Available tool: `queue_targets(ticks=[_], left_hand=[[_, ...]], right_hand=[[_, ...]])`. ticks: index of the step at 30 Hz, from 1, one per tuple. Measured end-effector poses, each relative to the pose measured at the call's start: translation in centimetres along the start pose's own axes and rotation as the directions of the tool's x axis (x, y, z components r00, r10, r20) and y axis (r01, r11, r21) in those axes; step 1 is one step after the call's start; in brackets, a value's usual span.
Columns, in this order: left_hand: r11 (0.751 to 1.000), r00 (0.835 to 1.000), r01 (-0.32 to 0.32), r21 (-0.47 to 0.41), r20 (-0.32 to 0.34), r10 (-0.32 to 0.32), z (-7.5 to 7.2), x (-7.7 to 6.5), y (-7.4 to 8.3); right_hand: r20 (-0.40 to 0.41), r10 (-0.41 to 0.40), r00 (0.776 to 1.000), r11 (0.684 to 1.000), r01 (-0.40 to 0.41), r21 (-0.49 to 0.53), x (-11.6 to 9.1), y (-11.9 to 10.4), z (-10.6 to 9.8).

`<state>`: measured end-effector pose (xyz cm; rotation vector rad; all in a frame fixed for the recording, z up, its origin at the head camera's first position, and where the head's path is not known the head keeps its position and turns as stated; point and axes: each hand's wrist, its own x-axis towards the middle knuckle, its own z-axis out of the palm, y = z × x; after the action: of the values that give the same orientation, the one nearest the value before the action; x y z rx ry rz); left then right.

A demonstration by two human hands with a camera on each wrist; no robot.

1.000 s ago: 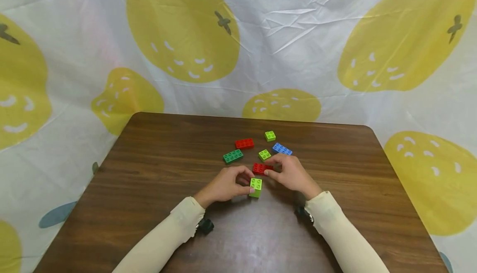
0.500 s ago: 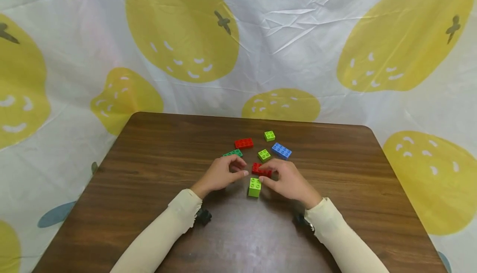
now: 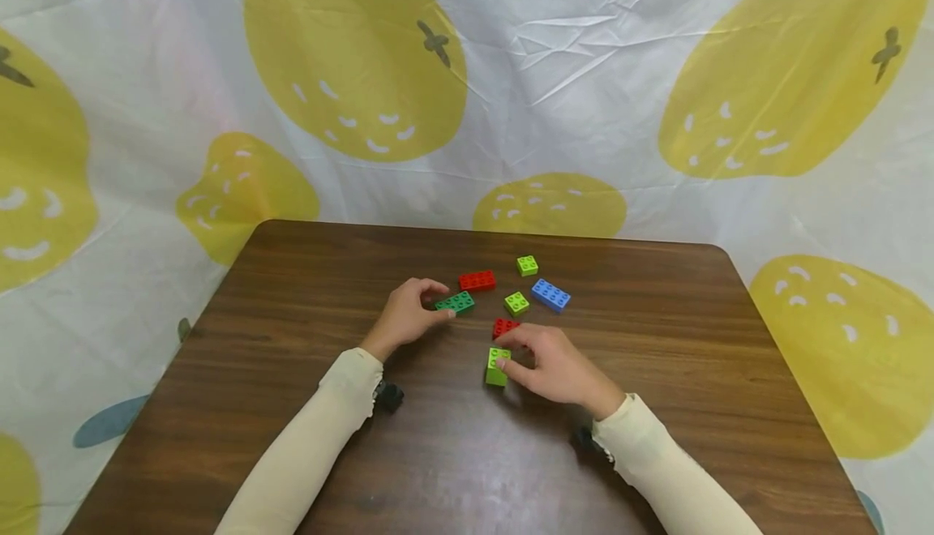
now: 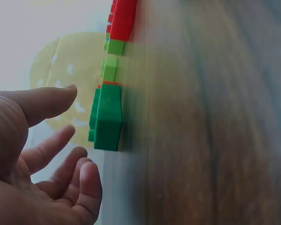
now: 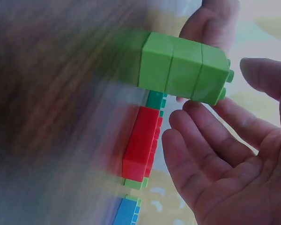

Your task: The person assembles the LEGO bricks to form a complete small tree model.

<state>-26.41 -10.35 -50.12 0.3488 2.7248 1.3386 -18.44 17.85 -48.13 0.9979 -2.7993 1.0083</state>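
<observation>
Since a second ago, the left hand [image 3: 404, 316] has gone from the lime stack [image 3: 496, 374] to the green brick [image 3: 456, 302], the right from the near red brick [image 3: 503, 327] to the stack. Both hands have thumb and fingers spread, apparently gripping nothing — contact is hard to judge. Three lime layers stand joined, upright on the worktop [image 3: 467, 470]; green, near red, far red [image 3: 477, 280], blue [image 3: 550, 295] and two lime bricks [image 3: 516, 303] lie loose — seemingly the part left.
</observation>
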Motion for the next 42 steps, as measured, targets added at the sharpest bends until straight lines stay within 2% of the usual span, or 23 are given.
queue_targets(ticks=[9, 20, 28, 36, 42], left_hand=[[0.998, 0.996, 0.04, 0.051, 0.082, -0.044, -0.1, 1.1, -0.9], [0.995, 0.994, 0.034, 0.098, 0.103, -0.044, 0.2, 1.6, -1.1], [0.997, 0.993, 0.06, 0.049, 0.102, -0.065, -0.5, 1.0, -1.1], [0.999, 0.994, 0.033, -0.017, 0.102, -0.031, -1.0, 0.1, -0.8], [0.997, 0.993, 0.008, -0.071, 0.12, 0.0, -1.2, -0.9, 0.3]], right_hand=[[0.045, -0.001, 0.999, 0.999, 0.002, -0.036, -0.4, 0.1, 0.3], [0.053, 0.06, 0.997, 0.997, -0.063, 0.052, -0.6, 0.4, 0.4], [0.055, 0.055, 0.997, 0.993, -0.06, 0.104, -0.6, 0.6, 0.3], [0.055, 0.055, 0.997, 0.993, -0.061, 0.106, -0.5, 0.6, 0.3], [0.06, 0.064, 0.996, 0.992, -0.07, 0.104, -0.5, 0.5, 0.3]])
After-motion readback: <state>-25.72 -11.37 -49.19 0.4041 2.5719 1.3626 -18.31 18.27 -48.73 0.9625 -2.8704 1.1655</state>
